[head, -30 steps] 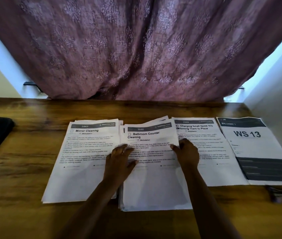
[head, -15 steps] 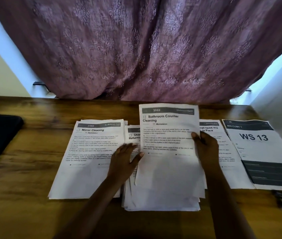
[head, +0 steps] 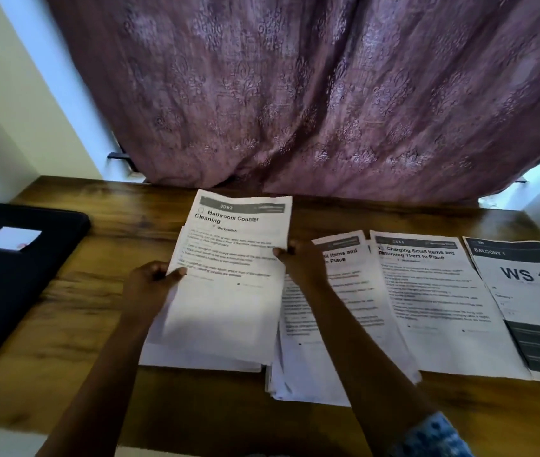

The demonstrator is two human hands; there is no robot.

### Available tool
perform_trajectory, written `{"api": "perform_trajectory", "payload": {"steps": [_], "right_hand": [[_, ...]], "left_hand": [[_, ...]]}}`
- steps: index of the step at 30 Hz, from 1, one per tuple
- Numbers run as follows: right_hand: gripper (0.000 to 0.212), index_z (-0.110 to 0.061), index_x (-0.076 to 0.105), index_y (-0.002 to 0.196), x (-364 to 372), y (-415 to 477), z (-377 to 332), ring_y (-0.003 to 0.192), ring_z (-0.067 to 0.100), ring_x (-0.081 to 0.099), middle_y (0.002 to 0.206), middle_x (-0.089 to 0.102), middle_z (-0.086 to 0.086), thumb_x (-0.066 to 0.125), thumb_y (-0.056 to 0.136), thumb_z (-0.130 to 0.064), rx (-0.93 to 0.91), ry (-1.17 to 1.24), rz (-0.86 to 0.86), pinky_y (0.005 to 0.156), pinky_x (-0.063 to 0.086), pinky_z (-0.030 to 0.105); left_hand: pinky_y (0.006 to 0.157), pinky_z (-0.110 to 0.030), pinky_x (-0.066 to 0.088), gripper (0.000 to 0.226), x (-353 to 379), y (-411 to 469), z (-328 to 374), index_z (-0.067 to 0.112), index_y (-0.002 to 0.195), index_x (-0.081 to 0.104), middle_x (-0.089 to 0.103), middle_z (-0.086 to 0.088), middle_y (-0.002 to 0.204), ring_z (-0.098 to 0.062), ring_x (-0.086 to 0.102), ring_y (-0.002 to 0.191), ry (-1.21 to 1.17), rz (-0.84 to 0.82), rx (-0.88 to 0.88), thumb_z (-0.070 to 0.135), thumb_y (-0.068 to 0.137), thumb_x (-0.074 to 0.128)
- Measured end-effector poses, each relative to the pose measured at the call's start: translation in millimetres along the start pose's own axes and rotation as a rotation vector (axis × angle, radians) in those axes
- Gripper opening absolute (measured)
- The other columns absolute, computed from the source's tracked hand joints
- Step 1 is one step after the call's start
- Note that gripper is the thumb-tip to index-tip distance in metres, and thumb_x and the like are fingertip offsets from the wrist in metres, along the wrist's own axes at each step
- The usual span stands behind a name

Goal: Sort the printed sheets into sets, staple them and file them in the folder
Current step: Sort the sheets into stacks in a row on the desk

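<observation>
In the head view I held the Bathroom Counter Cleaning sheet lifted and tilted over the leftmost pile, just beside the middle stack. My left hand pinched its left edge and my right hand pinched its right. I was mid-sort. Next, I judged, it needed laying on a matching set, edges squared for stapling. The black folder lay far left.

Bathroom sheet is lifted and tilted, pinched at both side edges, above the left pile. Middle pile and right pile both show Charging pages on top. WS 13 sheet far right, black folder far left.
</observation>
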State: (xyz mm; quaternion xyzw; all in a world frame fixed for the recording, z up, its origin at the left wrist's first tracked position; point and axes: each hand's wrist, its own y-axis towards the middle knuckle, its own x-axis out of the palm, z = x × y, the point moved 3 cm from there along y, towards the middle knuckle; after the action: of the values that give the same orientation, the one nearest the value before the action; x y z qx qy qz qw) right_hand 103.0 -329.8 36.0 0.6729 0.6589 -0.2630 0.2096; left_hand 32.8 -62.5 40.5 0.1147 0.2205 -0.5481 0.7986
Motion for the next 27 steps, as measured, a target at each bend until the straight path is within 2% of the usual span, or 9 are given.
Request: {"api": "perform_trajectory", "payload": {"steps": [4,7,10,12,14,16,21,25,27], "right_hand": [[0.025,-0.007,0.065,0.103,39.0,8.8,-8.4,0.098,0.026,0.062,0.106,0.067,0.01,0.056,0.093,-0.028,-0.053,-0.251,-0.063,0.081,0.049,0.032],[0.027,-0.011,0.062,0.109,49.0,8.4,-10.8,0.101,0.026,0.062,0.108,0.066,0.008,0.062,0.089,-0.029,-0.037,-0.333,-0.021,0.081,0.049,0.033],[0.046,-0.012,0.045,0.127,51.5,-0.6,-15.5,0.101,0.026,0.063,0.114,0.062,0.007,0.063,0.088,-0.028,-0.053,-0.439,0.054,0.079,0.052,0.035],[0.054,-0.013,0.036,0.135,52.5,-9.4,-20.7,0.105,0.026,0.06,0.119,0.057,0.009,0.062,0.089,-0.027,-0.112,-0.497,0.098,0.077,0.052,0.035],[0.056,-0.015,0.036,0.137,60.6,-18.2,-25.1,0.115,0.026,0.051,0.126,0.051,0.009,0.061,0.089,-0.028,-0.276,-0.578,0.093,0.083,0.05,0.039],[0.05,-0.016,0.044,0.134,73.6,-24.4,-24.3,0.123,0.027,0.044,0.133,0.048,0.008,0.059,0.089,-0.032,-0.408,-0.641,0.019,0.093,0.041,0.044],[0.049,-0.017,0.046,0.135,86.1,-33.3,-13.0,0.137,0.024,0.031,0.146,0.041,0.006,0.053,0.091,-0.037,-0.43,-0.587,-0.112,0.113,0.008,0.053],[0.037,-0.018,0.06,0.12,33.9,-38.9,0.3,0.112,0.025,0.057,0.119,0.063,0.005,0.063,0.086,-0.032,-0.346,-0.478,0.191,0.098,0.041,0.044],[0.032,-0.018,0.061,0.117,-4.1,-40.9,22.0,0.106,0.022,0.057,0.113,0.063,0.004,0.063,0.088,-0.03,-0.205,-0.43,0.271,0.088,0.046,0.036]], "left_hand": [[0.063,-0.031,0.044,0.013,-13.3,13.9,-41.3,0.023,0.072,0.066,0.072,-0.009,0.081,-0.023,0.064,0.07,0.163,0.027,-0.057,0.027,0.082,0.075],[0.062,-0.031,0.039,0.02,-10.8,13.7,-52.4,0.018,0.074,0.061,0.068,-0.009,0.078,-0.031,0.064,0.077,0.327,0.025,-0.068,0.032,0.082,0.073],[0.067,-0.032,0.04,0.035,-5.3,11.8,-55.9,0.013,0.105,0.064,0.069,-0.009,0.1,-0.035,0.063,0.092,0.476,0.053,-0.038,0.034,0.08,0.075],[0.078,-0.04,0.043,0.062,-2.6,13.7,-61.4,0.016,0.131,0.052,0.06,-0.01,0.124,-0.038,0.054,0.108,0.655,0.041,0.044,0.04,0.078,0.074],[0.088,-0.048,0.042,0.076,2.6,13.7,-63.7,0.019,0.142,0.041,0.05,-0.012,0.135,-0.04,0.046,0.116,0.741,0.048,0.086,0.048,0.078,0.07],[0.093,-0.053,0.04,0.076,13.6,6.1,-55.9,0.017,0.142,0.041,0.048,-0.016,0.138,-0.042,0.043,0.121,0.681,0.055,0.119,0.053,0.079,0.064],[0.106,-0.056,0.031,0.082,49.6,-18.4,-35.1,0.023,0.144,0.041,0.04,-0.011,0.149,-0.034,0.035,0.137,0.667,-0.052,0.284,0.074,0.079,0.033],[0.104,-0.053,0.035,0.074,73.8,-33.4,-20.6,0.025,0.141,0.045,0.044,-0.008,0.147,-0.031,0.038,0.136,0.552,-0.106,0.345,0.07,0.083,0.034],[0.103,-0.043,0.037,0.067,89.8,-42.9,-8.4,0.023,0.138,0.049,0.049,-0.006,0.142,-0.027,0.043,0.132,0.478,-0.138,0.42,0.064,0.086,0.04]]}}
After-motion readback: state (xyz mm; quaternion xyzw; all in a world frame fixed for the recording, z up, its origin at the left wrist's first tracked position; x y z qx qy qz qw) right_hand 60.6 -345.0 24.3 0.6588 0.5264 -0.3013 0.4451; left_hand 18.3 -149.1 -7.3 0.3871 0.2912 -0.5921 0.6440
